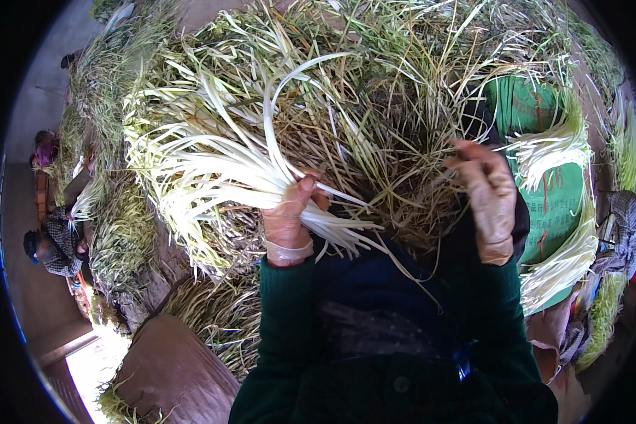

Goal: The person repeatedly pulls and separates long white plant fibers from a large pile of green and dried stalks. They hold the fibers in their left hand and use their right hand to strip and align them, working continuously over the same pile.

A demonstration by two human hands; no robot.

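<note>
My left hand [291, 217], in a thin translucent glove, grips a bunch of pale blanched chive stalks [233, 164]. Their white ends point right past my fingers, while the loose leaves fan out to the left. One stalk [269, 122] curves upward, apart from the bunch. My right hand [482, 196], in a beige glove, is blurred, with its fingers bent beside the pile's right side; whether anything is between them cannot be told. Beneath both hands spreads a large heap of tangled chives [339, 106], mixed green, pale and dry brown.
At right, sorted pale chive bundles [554, 148] lie on a green woven sack [554, 204] bearing red writing. A brown sheet-like covering [175, 371] rises at lower left. Another person [58, 244] in checked clothing sits by more chive heaps [119, 233] at left.
</note>
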